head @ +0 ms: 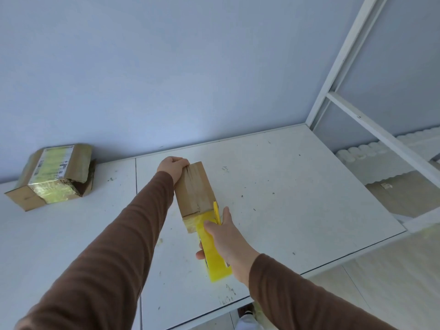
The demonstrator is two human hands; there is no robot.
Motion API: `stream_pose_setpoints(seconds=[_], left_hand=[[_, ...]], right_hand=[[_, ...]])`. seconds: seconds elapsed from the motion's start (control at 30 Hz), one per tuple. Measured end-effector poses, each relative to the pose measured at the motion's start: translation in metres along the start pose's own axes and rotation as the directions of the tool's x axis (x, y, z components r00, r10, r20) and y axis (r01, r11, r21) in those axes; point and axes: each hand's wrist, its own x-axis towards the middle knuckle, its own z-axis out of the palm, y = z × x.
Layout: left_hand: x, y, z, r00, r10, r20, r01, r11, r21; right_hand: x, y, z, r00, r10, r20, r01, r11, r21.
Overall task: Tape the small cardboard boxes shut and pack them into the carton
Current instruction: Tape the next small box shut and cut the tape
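Observation:
A small oblong cardboard box [194,191] lies on the white table [297,186], its long side running away from me. My left hand [172,168] grips its far end. Yellowish tape covers the box's near end. My right hand [226,234] holds a yellow tape dispenser [215,256] against that near end, fingers curled round it and thumb on top. The dispenser's yellow blade guard [216,211] stands beside the box's right edge.
A larger taped cardboard box [54,175] with a printed label sits at the far left against the wall. A white metal frame [371,125] rises at the right, with cardboard and white rolls behind it. The table's front edge runs near my feet.

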Motion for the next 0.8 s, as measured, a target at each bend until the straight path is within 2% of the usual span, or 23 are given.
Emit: stream_pose_setpoints(seconds=[0.07, 0.23, 0.33, 0.43, 0.57, 0.6, 0.67, 0.73, 0.8], left_hand=[[0.005, 0.009, -0.002, 0.998, -0.035, 0.043, 0.034, 0.999, 0.009], [0.004, 0.015, 0.002, 0.997, 0.005, 0.082, -0.010, 0.998, 0.067], [-0.017, -0.005, -0.005, 0.991, 0.110, 0.075, -0.104, 0.991, -0.081], [-0.029, -0.040, -0.020, 0.967, 0.162, 0.197, -0.113, 0.965, -0.236], [-0.025, -0.042, -0.016, 0.959, 0.193, 0.209, -0.146, 0.965, -0.219], [-0.025, -0.036, -0.013, 0.969, 0.168, 0.183, -0.121, 0.963, -0.241], [-0.016, -0.024, -0.012, 0.988, -0.004, 0.156, 0.048, 0.958, -0.283], [-0.004, -0.020, -0.019, 0.959, -0.201, 0.201, 0.250, 0.932, -0.262], [0.006, -0.028, -0.024, 0.935, -0.307, 0.179, 0.343, 0.911, -0.230]], right_hand=[[0.001, -0.001, 0.001, 1.000, 0.000, -0.006, 0.000, 1.000, 0.007], [0.006, -0.007, 0.000, 1.000, 0.000, -0.011, 0.000, 0.999, 0.053], [0.008, -0.007, 0.002, 1.000, 0.007, -0.013, -0.006, 0.998, 0.062], [0.011, -0.006, -0.001, 1.000, 0.006, 0.011, -0.007, 0.998, 0.070], [0.006, -0.013, -0.005, 0.998, -0.017, 0.055, 0.013, 0.998, 0.064], [0.001, -0.018, -0.007, 0.997, -0.020, 0.081, 0.014, 0.997, 0.075], [-0.009, -0.034, -0.015, 0.985, -0.088, 0.151, 0.076, 0.993, 0.088], [-0.019, -0.063, -0.026, 0.955, -0.225, 0.193, 0.211, 0.973, 0.091], [-0.023, -0.095, -0.033, 0.913, -0.352, 0.208, 0.348, 0.936, 0.058]])
